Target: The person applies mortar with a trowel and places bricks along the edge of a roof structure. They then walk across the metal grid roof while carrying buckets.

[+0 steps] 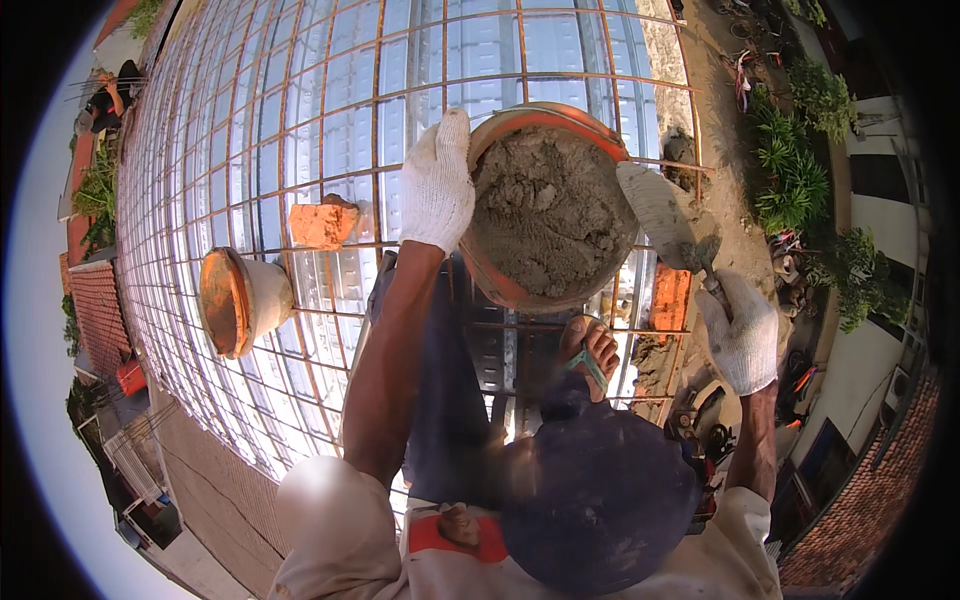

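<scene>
My gloved left hand (436, 178) grips the left rim of an orange bucket (482, 262) that holds grey wet mortar (550, 210). My gloved right hand (740, 330) is closed on the handle of a trowel (655, 215), whose grey-smeared blade lies against the bucket's right rim. The bucket is above my knees, over a rusty rebar grid (375, 80) laid on shiny metal decking (420, 40). Below the bucket my sandalled foot (590, 355) shows on the grid.
A second bucket (240, 300) and a broken brick (322, 222) are at the left, another brick (668, 300) at the right. The deck's right edge drops to ground with plants (780, 170). Another person (108, 100) is at the far upper left; roofs lie beyond both sides.
</scene>
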